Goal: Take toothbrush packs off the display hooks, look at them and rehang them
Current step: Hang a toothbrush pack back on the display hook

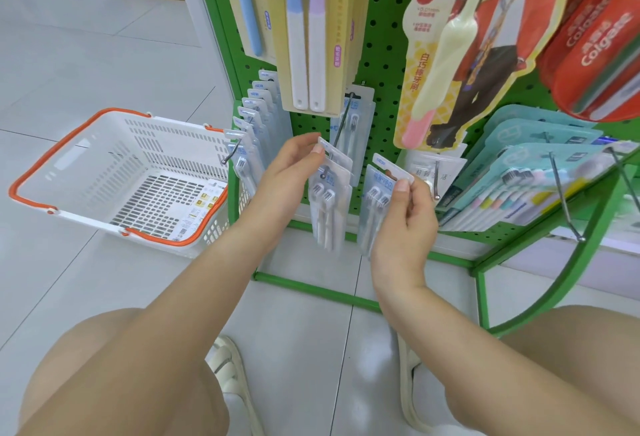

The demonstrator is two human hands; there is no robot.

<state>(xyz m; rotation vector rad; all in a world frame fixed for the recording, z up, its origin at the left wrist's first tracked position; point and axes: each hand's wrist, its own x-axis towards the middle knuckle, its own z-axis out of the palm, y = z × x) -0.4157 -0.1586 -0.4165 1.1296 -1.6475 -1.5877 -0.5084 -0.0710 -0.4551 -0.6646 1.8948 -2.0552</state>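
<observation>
Toothbrush packs in clear blisters with pale grey cards hang low on a green pegboard stand (381, 65), in front of a person who squats with both knees in view. Furthest left, a white shopping basket (86, 158) with orange handles sits on the tiled floor, touching or just beside the stand's corner; some printed cards lie in its bottom. Next comes a full row of packs (254, 113) on the stand's left face, strung along a hook whose upturned tip shows at the front.

The left hand (294, 172) pinches the top corner of a two-brush pack (329, 200) between thumb and fingertips, the other fingers loosely curled. This pack is at the tip of the middle hook (341, 131), its hang hole right at the hook's end; whether it is fully threaded on cannot be told. More packs of the same kind hang behind it against the board.

Just to the right, the right hand (405, 224) grips a second two-brush pack (379, 200) by its card top, thumb on the front, fingers curled behind. That pack is clear of any hook, held upright beside the first.

Further right hang teal multi-brush packs (540, 176) on long wire hooks, and above them red Colgate packs (595, 37).
</observation>
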